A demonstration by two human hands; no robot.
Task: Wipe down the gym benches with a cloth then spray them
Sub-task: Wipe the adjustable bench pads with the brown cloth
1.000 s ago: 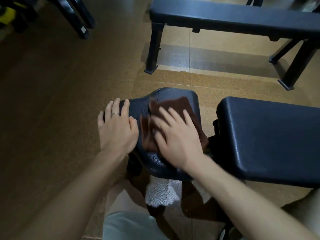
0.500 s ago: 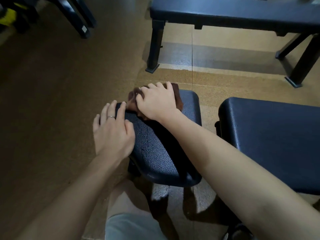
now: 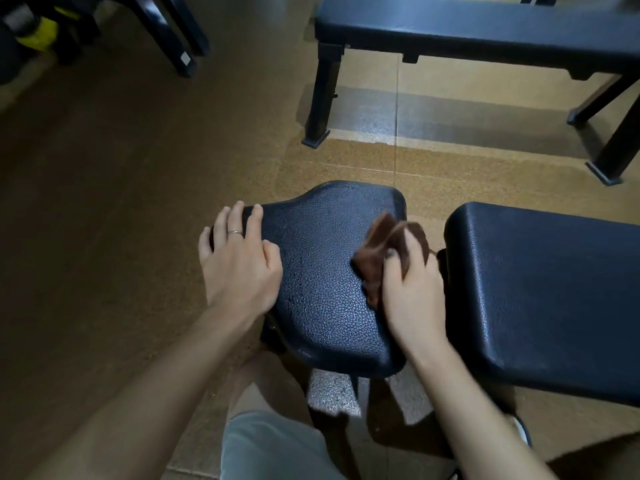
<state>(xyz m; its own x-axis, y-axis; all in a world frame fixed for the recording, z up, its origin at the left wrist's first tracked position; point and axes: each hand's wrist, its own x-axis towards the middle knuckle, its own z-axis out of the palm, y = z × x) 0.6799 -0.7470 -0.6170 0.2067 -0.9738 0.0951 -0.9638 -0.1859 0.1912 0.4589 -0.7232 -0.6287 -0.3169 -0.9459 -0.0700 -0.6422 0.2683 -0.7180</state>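
Note:
A black padded seat pad of a gym bench fills the middle of the head view. My left hand, with a ring on one finger, lies flat on the pad's left edge, fingers spread. My right hand is at the pad's right edge, closed around a bunched brown cloth that sticks up past the fingers. The bench's larger back pad sits just to the right, across a narrow gap. No spray bottle is in sight.
A second black flat bench on metal legs stands across the tan floor ahead. Dark frame legs and something yellow are at the far left. My knee in light shorts is below the seat pad.
My right hand has swept the cloth from the pad's far left corner back to its right edge, and the cloth is now bunched up. The left hand has stayed on the left edge.

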